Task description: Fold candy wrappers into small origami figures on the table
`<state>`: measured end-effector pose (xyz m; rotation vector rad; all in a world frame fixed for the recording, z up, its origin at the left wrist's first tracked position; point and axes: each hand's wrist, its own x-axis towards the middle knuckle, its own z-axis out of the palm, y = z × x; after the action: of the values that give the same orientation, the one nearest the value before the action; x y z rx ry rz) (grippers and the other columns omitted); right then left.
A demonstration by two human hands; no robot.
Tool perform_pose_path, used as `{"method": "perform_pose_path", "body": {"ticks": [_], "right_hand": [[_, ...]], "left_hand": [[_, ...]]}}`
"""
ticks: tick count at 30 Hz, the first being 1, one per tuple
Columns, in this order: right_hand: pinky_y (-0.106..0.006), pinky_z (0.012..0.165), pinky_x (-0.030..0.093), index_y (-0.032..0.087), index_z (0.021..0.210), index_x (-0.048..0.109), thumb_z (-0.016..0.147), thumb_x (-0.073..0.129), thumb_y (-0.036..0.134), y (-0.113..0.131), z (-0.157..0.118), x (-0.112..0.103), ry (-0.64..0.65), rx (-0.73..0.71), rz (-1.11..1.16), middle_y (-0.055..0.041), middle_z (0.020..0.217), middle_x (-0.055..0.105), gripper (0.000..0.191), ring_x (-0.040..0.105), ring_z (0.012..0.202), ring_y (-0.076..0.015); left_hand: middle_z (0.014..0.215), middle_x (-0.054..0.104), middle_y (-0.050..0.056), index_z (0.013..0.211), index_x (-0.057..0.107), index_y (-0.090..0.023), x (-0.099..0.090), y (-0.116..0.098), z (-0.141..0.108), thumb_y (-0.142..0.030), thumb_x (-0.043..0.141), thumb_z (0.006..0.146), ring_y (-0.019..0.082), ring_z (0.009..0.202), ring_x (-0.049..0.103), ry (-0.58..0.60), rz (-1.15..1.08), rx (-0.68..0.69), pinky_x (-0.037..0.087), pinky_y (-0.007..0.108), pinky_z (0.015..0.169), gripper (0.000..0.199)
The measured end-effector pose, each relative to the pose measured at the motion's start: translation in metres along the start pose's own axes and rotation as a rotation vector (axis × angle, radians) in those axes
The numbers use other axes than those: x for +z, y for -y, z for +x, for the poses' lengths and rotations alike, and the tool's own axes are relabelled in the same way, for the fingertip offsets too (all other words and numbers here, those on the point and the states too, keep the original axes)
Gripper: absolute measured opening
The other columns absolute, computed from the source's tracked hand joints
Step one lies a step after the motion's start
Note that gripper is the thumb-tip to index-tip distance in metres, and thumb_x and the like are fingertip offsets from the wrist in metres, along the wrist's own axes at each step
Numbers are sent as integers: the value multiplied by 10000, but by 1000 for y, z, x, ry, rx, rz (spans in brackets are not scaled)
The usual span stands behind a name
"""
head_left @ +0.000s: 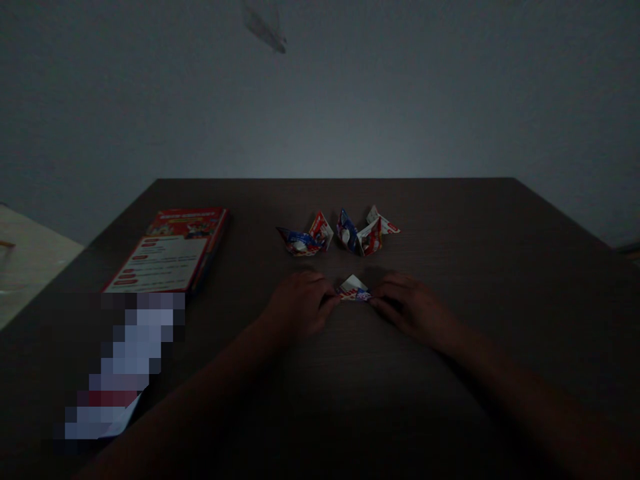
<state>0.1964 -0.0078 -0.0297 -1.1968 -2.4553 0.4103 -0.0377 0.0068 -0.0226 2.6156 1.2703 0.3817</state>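
Note:
A small folded paper piece (354, 288), white at its peak with a red and blue printed strip along the bottom, lies on the dark table (320, 413). My left hand (303, 303) pinches its left end, and my right hand (413, 307) pinches the right end. Beyond it stand folded paper shapes: a blue and red one (305, 241) at the left, and a blue, red and white one (367, 233) beside it. The scene is dim, so the fingertips are hard to make out.
At the left lies a stack of red-covered books or sheets (167, 257). A pixelated bright object (130, 360) is nearer me, beside my left forearm. A plain wall (400, 100) rises behind the table, and a light surface (30, 260) shows at the far left.

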Motion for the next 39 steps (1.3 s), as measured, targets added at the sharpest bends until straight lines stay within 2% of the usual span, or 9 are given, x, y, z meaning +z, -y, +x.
{"method": "perform_pose_path", "body": {"ticks": [9,17,24,39], "right_hand": [[-327,753,426,175,841,603,904,477,305,3,1,-1,38,116,-64,-59,835,623,192,566,811,-196],[-349,766,369,190,867,606,924,419,318,6,2,1,97,225,-155,-63,855,599,234,537,860,-212],[-342,730,327,188,863,613,925,405,316,10,5,3,95,266,-235,-76,884,592,252,531,865,-221],[-360,746,329,184,855,596,896,434,311,16,7,3,109,365,-240,-85,938,588,210,533,908,-238]], "left_hand": [[885,610,77,876,620,-154,-2,-2,4,-306,386,920,200,864,550,96,80,-32,415,340,783,282],[925,600,85,883,602,-160,2,-12,3,-280,384,907,229,899,518,51,210,-57,373,383,787,250],[901,605,78,864,605,-164,3,-18,2,-286,393,900,232,895,515,34,220,-117,356,388,775,248],[940,615,96,845,625,-163,5,-25,1,-320,425,887,257,941,517,1,231,-259,359,413,786,258]]}}
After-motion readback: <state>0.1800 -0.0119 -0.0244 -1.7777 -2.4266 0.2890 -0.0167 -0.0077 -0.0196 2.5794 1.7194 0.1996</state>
